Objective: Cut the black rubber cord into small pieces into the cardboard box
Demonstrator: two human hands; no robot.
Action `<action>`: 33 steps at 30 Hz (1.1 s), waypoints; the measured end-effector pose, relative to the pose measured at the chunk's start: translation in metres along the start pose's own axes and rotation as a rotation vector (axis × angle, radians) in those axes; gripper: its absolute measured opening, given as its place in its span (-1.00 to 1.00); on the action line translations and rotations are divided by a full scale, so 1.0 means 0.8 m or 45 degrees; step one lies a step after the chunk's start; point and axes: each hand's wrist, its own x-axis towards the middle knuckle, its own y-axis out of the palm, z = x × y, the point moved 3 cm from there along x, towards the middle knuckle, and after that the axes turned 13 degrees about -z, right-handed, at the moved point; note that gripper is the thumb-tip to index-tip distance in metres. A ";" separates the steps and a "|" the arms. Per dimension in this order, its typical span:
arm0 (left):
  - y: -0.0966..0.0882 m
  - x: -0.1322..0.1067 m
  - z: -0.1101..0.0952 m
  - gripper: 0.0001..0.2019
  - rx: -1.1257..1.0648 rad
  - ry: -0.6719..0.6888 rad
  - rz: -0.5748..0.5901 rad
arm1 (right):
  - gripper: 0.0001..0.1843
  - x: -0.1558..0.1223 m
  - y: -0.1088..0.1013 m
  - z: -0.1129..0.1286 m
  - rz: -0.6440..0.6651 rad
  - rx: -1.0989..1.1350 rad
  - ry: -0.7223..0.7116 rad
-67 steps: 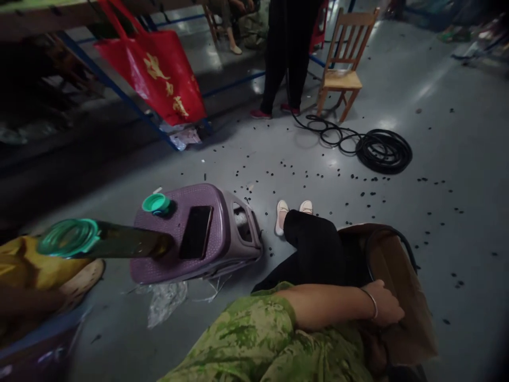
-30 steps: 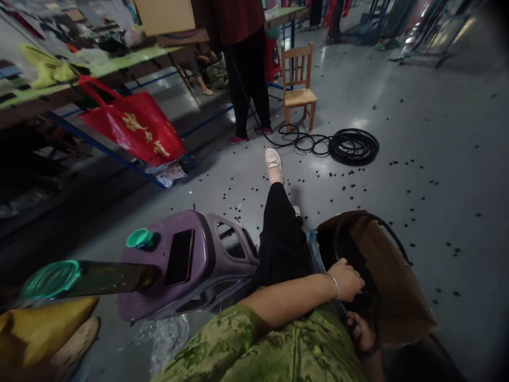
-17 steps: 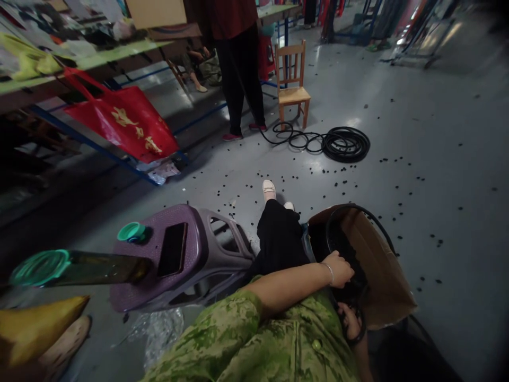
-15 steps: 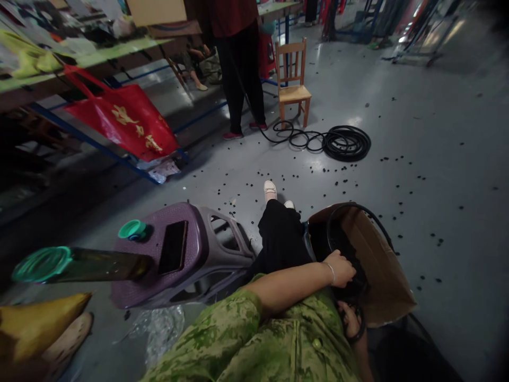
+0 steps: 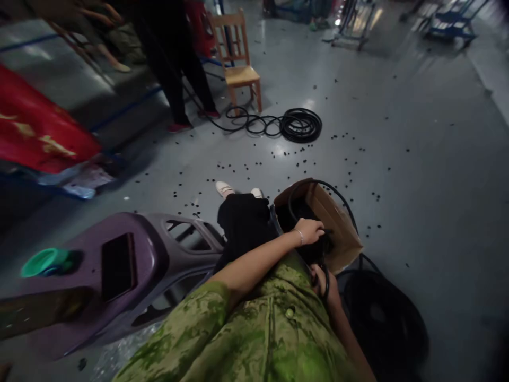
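My left hand (image 5: 311,231), with a bracelet at the wrist, is over the opening of a cardboard box (image 5: 338,225). Its fingers are closed, and something dark pokes out at the fingertips, too unclear to name. Closer to my body, my right hand (image 5: 319,277) is wrapped round a black hose (image 5: 327,285) that curves beside the fingers. Dark contents inside the box are hard to make out. A length of black hose arches over the box's far rim and runs down to a large dark coil (image 5: 384,318) on the floor at my right.
On my left a purple stool (image 5: 153,249) bears a phone (image 5: 118,267), a green cap (image 5: 45,262) and a bottle (image 5: 43,310). Small black pieces dot the floor. Ahead are a wooden chair (image 5: 242,75), coiled hose (image 5: 301,126) and a standing person (image 5: 170,58). A red bag (image 5: 40,122) hangs left.
The view has swung right and down, so the chair, stool and box appear further left. The dark coil on my right shows more fully. Both hands keep nearly the same place at the box.
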 end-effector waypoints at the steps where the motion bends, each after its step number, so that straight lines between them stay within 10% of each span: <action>1: 0.000 -0.002 0.003 -0.75 -0.028 -0.021 0.011 | -0.51 -0.001 0.002 0.003 0.053 0.019 0.012; 33: 0.019 -0.018 0.054 -0.69 0.005 -0.038 0.259 | -0.36 0.018 0.040 0.008 0.065 -0.527 -0.334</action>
